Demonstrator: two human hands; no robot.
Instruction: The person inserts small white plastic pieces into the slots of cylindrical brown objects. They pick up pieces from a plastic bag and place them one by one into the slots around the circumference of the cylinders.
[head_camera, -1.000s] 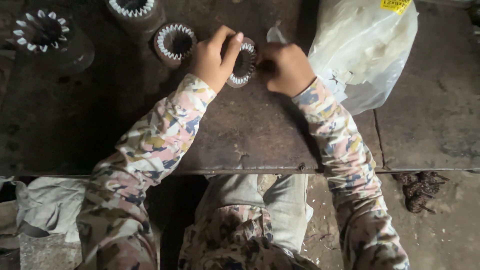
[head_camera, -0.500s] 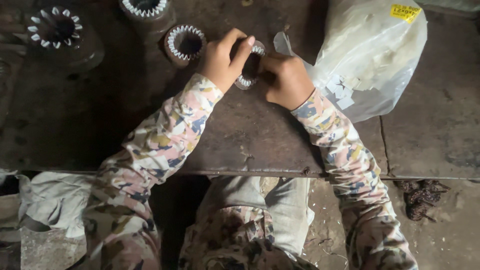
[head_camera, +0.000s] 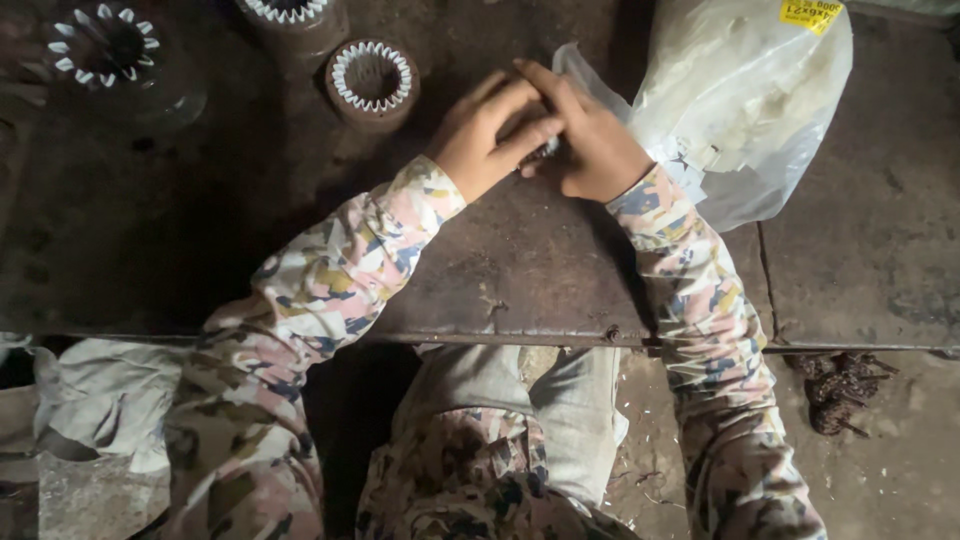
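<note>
My left hand (head_camera: 488, 130) and my right hand (head_camera: 592, 150) are pressed together on the dark metal worktable (head_camera: 520, 270). Both close around a small toothed metal ring (head_camera: 548, 149). Only a sliver of its pale teeth shows between the fingers. The left fingers lie over the right hand's fingers. Both arms wear patterned camouflage sleeves.
A matching toothed ring (head_camera: 372, 78) stands just left of my hands, another (head_camera: 290, 10) behind it, and a toothed gear-like part (head_camera: 105, 45) at the far left. A clear plastic bag (head_camera: 745, 95) of pale pieces lies against my right hand. Dark debris (head_camera: 840, 388) sits on the floor below.
My hands have closed together over the ring, which was plainly visible between them before. The left fingers now cover it.
</note>
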